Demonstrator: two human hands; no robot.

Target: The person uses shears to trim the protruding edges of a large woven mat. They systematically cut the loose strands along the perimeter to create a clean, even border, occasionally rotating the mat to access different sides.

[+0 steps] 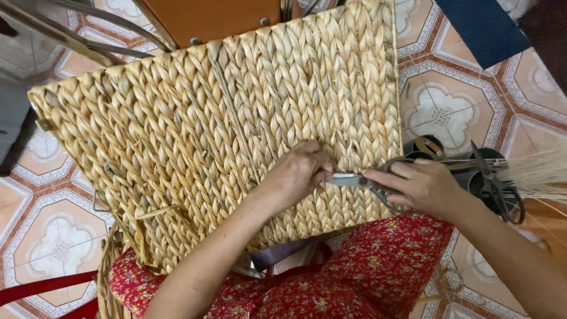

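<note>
A large woven straw basket panel (pixel 195 124) of braided tan fibre lies across my lap. My left hand (pixel 298 171) presses on its lower right part, fingers pinched at a stray fibre end. My right hand (pixel 422 186) grips a pair of metal scissors (pixel 354 181), whose blades point left and meet my left fingertips at the weave.
Patterned floor tiles (pixel 443 112) surround me. A dark holder (pixel 493 177) with a second pair of scissors and a bundle of pale straw (pixel 540 171) stands at the right. An orange chair seat (pixel 207 18) is behind the panel. My red floral skirt (pixel 366 272) is below.
</note>
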